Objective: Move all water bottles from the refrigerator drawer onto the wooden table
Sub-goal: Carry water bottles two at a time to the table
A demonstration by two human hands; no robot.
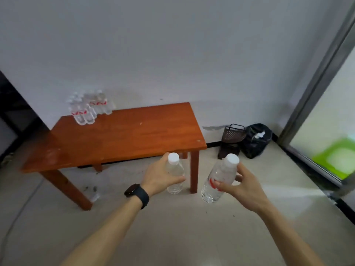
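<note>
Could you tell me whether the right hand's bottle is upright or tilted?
Tilted: this water bottle has its cap right of its base.

One water bottle (175, 168) in the left hand (159, 177), a second bottle (221, 173) in the right hand (238, 186). The bottle cluster (89, 108) at upper left is blurred, not countable. One wooden table (124, 139).

Wooden table (119, 139) on a pale floor (172, 227), water bottles (88, 108) on its top.
From my feed the table stands at my 10 o'clock, legs on the floor and its far edge against the wall. The water bottles stand upright in a tight cluster at the top's 11 o'clock corner. On the floor at the table's 3 o'clock, a dark dustpan (230, 139) sits just beside a black bag (256, 140), both by the wall.
</note>
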